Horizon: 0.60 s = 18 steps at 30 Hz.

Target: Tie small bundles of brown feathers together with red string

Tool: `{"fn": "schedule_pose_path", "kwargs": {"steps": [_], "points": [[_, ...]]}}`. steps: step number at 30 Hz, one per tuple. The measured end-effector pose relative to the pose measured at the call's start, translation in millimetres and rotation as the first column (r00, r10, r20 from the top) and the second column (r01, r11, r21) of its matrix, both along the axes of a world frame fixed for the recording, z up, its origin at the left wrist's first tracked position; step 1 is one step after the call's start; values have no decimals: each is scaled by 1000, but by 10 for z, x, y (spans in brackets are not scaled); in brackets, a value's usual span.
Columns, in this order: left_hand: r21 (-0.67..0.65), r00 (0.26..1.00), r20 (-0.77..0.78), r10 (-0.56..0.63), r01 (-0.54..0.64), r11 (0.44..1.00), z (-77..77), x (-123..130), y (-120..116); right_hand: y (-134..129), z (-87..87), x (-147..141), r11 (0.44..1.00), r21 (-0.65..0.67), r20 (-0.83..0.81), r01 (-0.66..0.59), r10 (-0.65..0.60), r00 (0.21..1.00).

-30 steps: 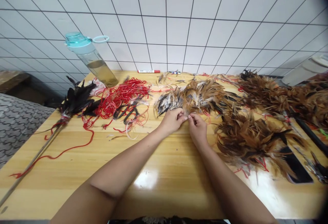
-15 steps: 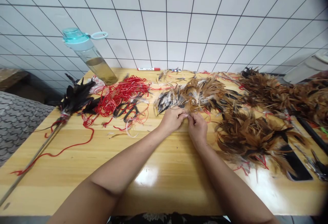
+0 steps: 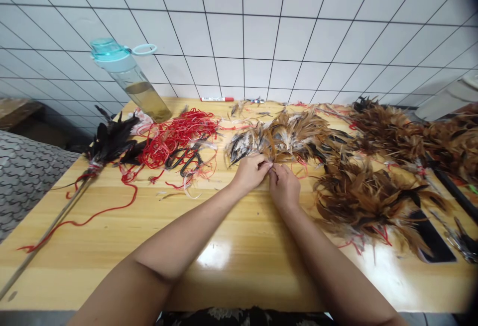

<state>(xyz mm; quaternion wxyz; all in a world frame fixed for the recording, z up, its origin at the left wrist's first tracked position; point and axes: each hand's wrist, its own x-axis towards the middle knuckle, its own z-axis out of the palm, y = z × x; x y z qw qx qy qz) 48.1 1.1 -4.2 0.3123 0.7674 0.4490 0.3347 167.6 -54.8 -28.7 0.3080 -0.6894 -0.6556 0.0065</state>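
My left hand and my right hand meet at the fingertips over the middle of the wooden table. Both are closed in a pinch on a brown feather whose tip points up and away from me. Just behind the hands lies a pile of brown and grey feathers. To the right sits a large brown feather bundle with red strings. Left of the hands are a tangle of red string and black-handled scissors.
A water bottle stands at the back left. Black feathers are tied to a stick along the left. A phone lies at the right, partly under feathers. A red marker rests by the tiled wall.
My right hand has moved slightly left, closer to my left hand. The brown feather between the fingers now stands out more clearly. Little else differs.
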Motion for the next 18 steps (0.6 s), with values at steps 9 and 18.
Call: {"fn": "schedule_pose_path", "kwargs": {"steps": [9, 18], "points": [[-8, 995, 102, 24, -23, 1000, -12, -16, 22, -6, 10, -13, 998, -39, -55, -44, 41, 998], [-578, 674, 681, 285, 257, 775, -75, 49, 52, 72, -5, 102, 992, 65, -467, -109, 127, 875]]}}
